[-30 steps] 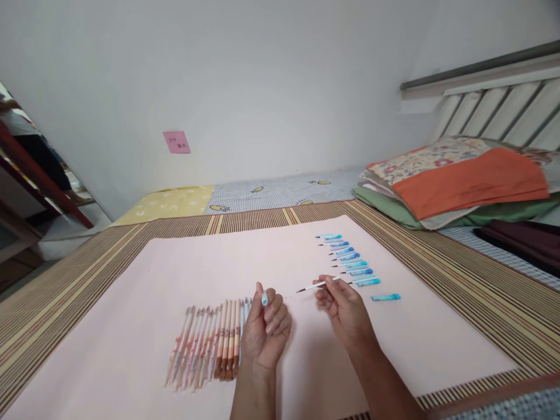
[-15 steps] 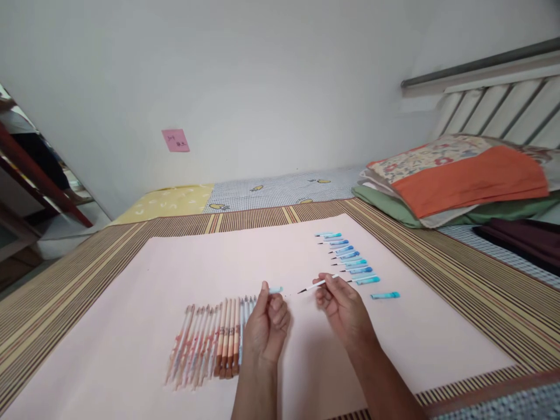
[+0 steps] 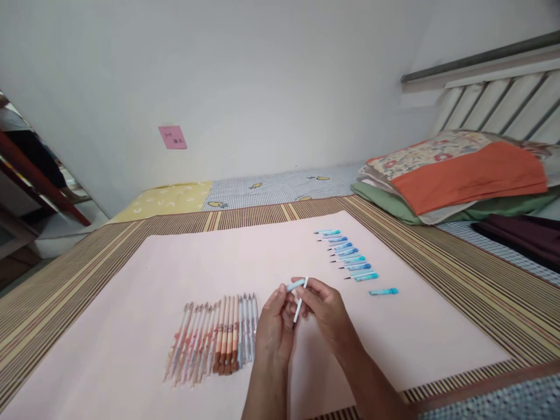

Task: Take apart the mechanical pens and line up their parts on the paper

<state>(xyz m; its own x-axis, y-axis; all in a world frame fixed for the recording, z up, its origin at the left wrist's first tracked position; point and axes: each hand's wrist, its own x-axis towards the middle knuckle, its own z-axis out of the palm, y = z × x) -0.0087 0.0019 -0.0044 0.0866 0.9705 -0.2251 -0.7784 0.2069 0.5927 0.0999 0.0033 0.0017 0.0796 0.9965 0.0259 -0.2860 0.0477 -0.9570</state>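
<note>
White, slim and smooth in the head view: a refill [image 3: 299, 310], its dark tip slanting down beside the left hand [image 3: 273, 326], pinched between thumb and fingers of the right hand [image 3: 327, 312]. Pale blue, short and cylindrical: a tube [image 3: 294, 286], gripped in curled left fingers, end close to the refill's upper part (touching or merely overlapping, impossible to tell behind those fingers). Beneath, a smooth pale pink sheet [image 3: 205, 265] on a ribbed, striped mat [image 3: 74, 303]. Just left of the hands, slender pens [image 3: 223, 326] side by side, some brown-ended. Off to the right, staggered blue barrels [image 3: 366, 278] with dark-tipped refills alongside. Beyond, checked cloth [image 3: 271, 188], a white wall [image 3: 271, 87] with a pink note [image 3: 172, 137], and folded orange fabric [image 3: 481, 181].
</note>
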